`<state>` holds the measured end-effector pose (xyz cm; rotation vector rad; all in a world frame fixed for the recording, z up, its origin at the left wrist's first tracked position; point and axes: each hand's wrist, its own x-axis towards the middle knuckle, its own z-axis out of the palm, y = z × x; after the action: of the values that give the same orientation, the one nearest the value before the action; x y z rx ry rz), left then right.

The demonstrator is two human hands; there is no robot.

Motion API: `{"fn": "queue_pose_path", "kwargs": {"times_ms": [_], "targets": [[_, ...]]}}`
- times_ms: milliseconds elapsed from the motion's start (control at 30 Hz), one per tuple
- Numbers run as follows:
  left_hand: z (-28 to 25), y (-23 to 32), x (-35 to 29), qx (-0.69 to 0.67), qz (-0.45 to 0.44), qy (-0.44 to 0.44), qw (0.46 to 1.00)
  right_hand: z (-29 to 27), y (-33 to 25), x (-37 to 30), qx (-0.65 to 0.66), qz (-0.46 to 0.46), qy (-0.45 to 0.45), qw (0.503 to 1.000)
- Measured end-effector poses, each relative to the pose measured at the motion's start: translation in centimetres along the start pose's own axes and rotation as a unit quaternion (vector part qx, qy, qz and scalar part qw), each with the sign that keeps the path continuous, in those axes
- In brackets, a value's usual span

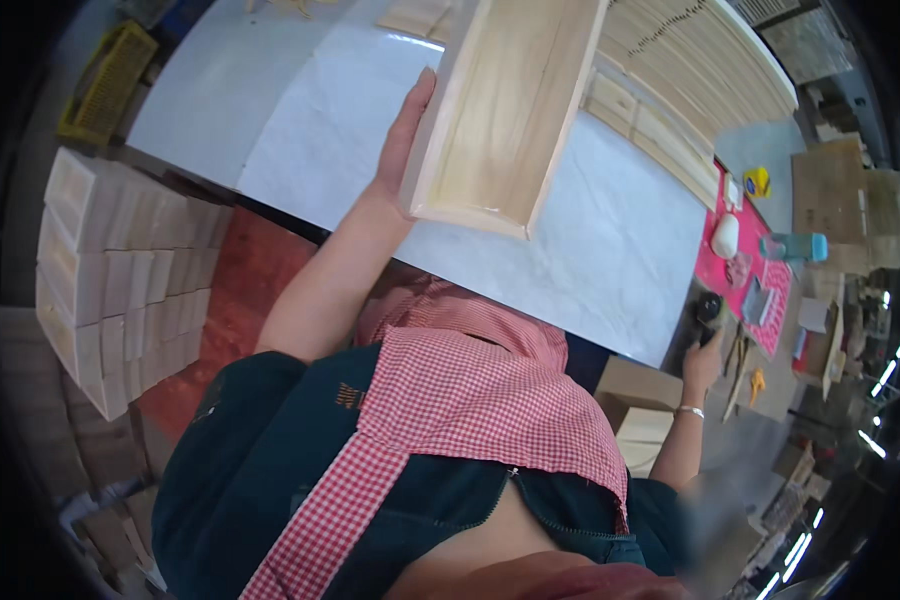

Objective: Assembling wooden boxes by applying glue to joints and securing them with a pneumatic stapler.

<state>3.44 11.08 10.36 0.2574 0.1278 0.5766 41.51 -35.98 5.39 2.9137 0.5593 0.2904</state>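
A long, shallow box of pale bare wood, open at the top, is tilted over the white marbled tabletop at the upper middle. My left hand grips it along its left side, with the fingers partly hidden behind the wall. Far to the right, past the table's corner, my right hand closes round a small black rounded object. Its kind cannot be made out. Thin wooden sticks lie just right of that hand.
Stacked wooden boxes stand left of the table. Rows of wooden pieces cover its far right. A pink mat holds a white rounded object and a teal bottle. A yellow crate sits at far left.
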Motion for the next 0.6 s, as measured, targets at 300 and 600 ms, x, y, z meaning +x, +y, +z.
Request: {"fn": "queue_pose_path", "kwargs": {"times_ms": [300, 600], "targets": [[1.7, -2.5, 1.0, 0.02, 0.007, -0.051, 0.998, -8.5, -14.1, -2.0, 0.471, -0.146, 0.035, 0.869], [4.1, -3.3, -1.7, 0.058, 0.009, -0.088, 0.994, -18.1, -29.5, -11.3, 0.753, -0.312, -0.201, 0.544]]}}
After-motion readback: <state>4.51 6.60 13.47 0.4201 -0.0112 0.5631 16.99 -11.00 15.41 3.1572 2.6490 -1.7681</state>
